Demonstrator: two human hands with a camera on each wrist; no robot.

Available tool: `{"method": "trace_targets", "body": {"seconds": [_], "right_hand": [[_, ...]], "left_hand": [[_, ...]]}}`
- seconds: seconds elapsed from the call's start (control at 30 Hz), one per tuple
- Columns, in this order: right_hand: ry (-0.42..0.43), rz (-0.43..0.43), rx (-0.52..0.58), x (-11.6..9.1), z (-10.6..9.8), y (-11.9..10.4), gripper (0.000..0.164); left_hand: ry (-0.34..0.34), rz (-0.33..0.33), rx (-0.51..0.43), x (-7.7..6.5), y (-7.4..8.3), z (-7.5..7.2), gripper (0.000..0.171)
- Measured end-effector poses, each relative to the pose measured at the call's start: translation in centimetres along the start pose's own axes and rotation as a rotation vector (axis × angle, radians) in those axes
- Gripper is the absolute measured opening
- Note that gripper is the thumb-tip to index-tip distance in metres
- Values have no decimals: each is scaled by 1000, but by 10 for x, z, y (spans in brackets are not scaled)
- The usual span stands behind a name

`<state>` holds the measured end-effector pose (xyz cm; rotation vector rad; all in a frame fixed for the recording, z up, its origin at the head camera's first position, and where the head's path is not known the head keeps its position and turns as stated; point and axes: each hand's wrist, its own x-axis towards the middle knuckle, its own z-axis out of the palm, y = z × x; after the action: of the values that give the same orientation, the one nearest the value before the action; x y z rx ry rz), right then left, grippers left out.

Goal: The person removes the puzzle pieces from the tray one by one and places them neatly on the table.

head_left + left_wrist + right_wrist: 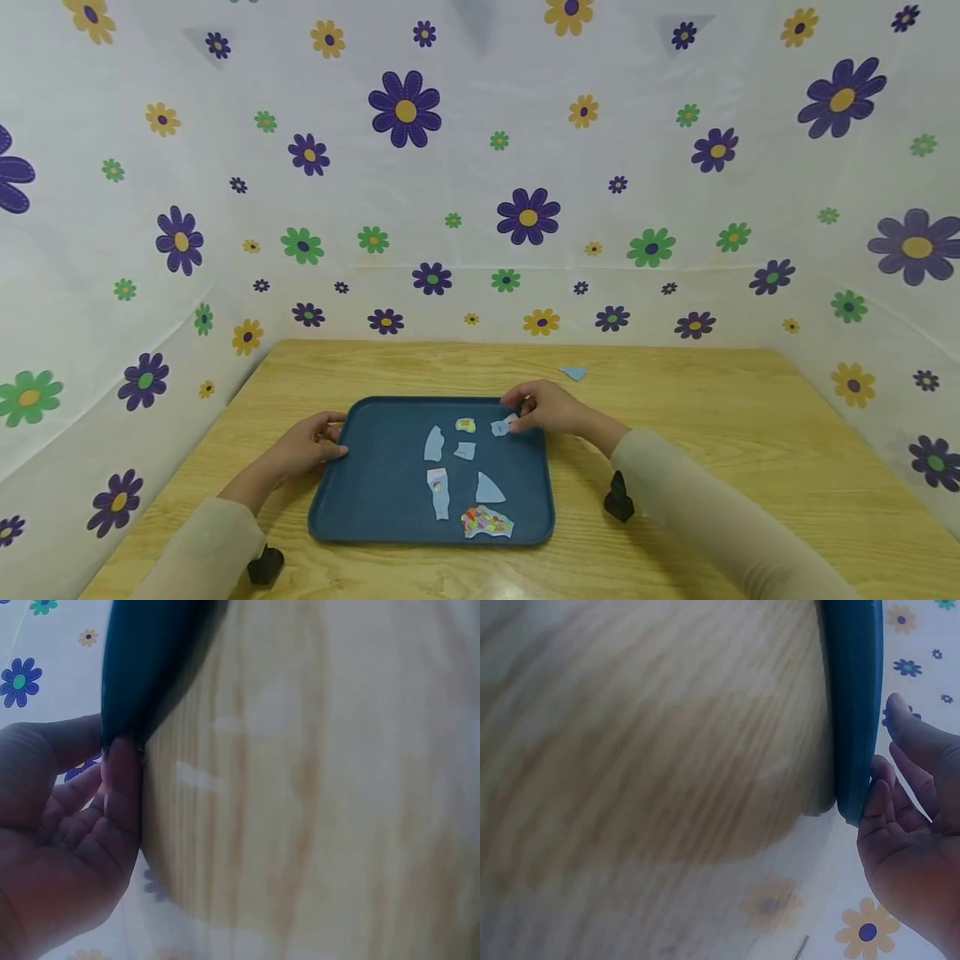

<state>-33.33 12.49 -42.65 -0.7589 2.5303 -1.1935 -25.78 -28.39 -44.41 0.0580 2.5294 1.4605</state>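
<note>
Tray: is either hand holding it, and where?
The left hand holds the tray by its left rim; whether the right hand grips anything can't be told.

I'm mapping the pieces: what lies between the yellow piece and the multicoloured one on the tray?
In the head view, a small blue piece and a larger blue triangle lie there.

I see a white sheet (480, 179) with flowers (528, 217) on it across the top and sides of the frame. A big purple flower (405, 110) is near the upper middle; a green flower (28, 398) is at the left edge. The wood tabletop (720, 417) is lower down.
</note>
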Motion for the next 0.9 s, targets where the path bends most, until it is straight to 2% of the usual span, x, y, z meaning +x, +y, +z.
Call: {"method": "trace_targets", "body": {"seconds": [0.5, 0.9], "right_hand": [[9, 3, -152, 3, 6, -2, 34], [-22, -60, -258, 4, 11, -3, 27]], "left_hand": [[10, 8, 8, 0, 0, -1, 57], [10, -6, 9, 0, -1, 0, 57]]}}
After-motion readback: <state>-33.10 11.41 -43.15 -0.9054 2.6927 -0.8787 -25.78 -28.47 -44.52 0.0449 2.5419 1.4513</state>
